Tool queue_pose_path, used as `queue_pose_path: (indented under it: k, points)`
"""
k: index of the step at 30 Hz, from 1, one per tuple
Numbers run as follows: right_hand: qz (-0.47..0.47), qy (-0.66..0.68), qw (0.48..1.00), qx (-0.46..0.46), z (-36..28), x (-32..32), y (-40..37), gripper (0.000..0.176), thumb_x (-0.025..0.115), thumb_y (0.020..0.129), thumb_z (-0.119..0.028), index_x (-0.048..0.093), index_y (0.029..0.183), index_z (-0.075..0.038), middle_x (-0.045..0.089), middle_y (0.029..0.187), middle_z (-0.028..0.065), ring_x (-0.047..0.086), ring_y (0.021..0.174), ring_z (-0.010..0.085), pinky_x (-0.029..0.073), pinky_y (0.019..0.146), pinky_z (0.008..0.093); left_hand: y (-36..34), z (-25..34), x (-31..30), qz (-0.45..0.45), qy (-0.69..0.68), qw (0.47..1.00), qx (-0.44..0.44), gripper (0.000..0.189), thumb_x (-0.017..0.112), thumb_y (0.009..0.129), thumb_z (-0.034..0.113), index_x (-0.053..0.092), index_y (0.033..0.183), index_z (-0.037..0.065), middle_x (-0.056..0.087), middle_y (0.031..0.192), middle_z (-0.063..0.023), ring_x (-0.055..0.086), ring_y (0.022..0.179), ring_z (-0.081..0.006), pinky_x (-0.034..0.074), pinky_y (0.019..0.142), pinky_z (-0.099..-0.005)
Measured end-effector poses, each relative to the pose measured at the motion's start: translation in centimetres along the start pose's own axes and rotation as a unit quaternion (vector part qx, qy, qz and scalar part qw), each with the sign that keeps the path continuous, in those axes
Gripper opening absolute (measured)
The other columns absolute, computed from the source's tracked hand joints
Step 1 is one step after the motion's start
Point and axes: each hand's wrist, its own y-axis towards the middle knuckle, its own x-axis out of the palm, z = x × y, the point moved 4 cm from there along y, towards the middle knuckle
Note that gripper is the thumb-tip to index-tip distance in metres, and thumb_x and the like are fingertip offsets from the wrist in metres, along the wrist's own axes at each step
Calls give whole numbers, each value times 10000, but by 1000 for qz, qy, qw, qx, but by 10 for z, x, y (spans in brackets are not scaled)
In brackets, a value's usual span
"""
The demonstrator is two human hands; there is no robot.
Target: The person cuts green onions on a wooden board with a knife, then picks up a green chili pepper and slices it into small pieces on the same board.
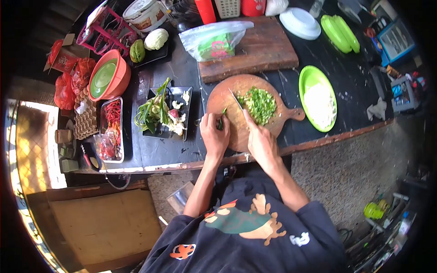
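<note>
Readable text: none | green packet [210, 48] in clear bag [193, 38]: pink print, unreadable

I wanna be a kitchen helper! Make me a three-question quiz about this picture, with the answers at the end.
1. Pick one: which hand holds the knife? A) left; B) right; C) neither.
2. True or false: the chopped greens lie on the black plate.
3. Count: how many long green vegetables lie together at the back right of the table?

Key:
1. B, the right hand.
2. False; they lie on the round board.
3. Two.
</note>
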Motion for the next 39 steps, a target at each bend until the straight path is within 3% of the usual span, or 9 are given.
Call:
queue_pose_path:
  k: [7,11,13,15,21,23,27,35,39]
  points:
    - [0,-36,999,19,16,-19,-4,760,612,1085,-22,413,1794,-215,751,903,301,776,862,497,594,763,593,8,4,-5,-18,-1,1000,-3,97,877,919,69,808,983,42,706,862,-126,678,772,-323,543,730,-451]
    - [-5,19,1000,21,12,-29,-10,725,612,1090,-14,438,1777,-170,742,917,324,777,879,499,573,752,570,17,3,-1,-52,-29,997,-48,106,891,930,92,837,1005,40,736,868,-121,689,738,-284,555,703,-410]
    - [3,66,997,-34,2,-38,-18,713,598,1091,-19,428,1774,-131,768,983,334,779,916,513,615,805,593,19,2,0,-50,-35,997,-51,121,889,937,98,837,1028,36,737,882,-119,682,723,-269,554,691,-401]
    - [20,111,993,-46,0,-34,-38,705,599,1099,-21,447,1771,-168,751,949,325,772,882,502,619,796,585,17,4,-1,-50,-18,997,-58,128,882,943,97,834,1049,44,731,887,-114,675,724,-271,551,697,-405]
    - [-42,-52,998,-14,9,-22,-86,755,629,1104,-82,414,1797,-290,722,961,214,755,815,471,636,751,587,9,-1,-2,-23,-65,997,-32,137,864,936,28,811,1062,36,704,889,-113,649,748,-274,520,697,-408]
    - [-41,-75,996,-11,16,-27,-79,769,624,1102,-72,398,1806,-282,713,925,222,750,789,465,632,745,584,4,-5,-1,-43,-63,996,-51,140,855,938,41,791,1061,56,706,926,-110,668,815,-316,523,775,-449]
    - [45,-34,998,-12,30,-38,-49,735,615,1094,-17,449,1783,-211,717,869,263,766,809,458,606,724,567,7,-2,-3,-42,-51,997,-44,143,855,927,41,781,1049,54,699,922,-104,667,831,-316,526,787,-452]
    - [-27,20,998,-45,12,-29,-38,734,622,1083,-14,463,1773,-206,750,938,292,772,860,488,601,789,577,5,5,-4,-55,-23,997,-54,136,882,920,115,775,989,67,726,912,-88,669,898,-317,499,823,-452]
    - [21,-38,999,-1,19,-32,-28,732,619,1079,-20,469,1771,-209,745,897,278,771,839,479,611,771,582,3,5,-3,-65,-18,997,-47,134,882,927,132,781,994,75,740,926,-78,672,930,-311,494,849,-451]
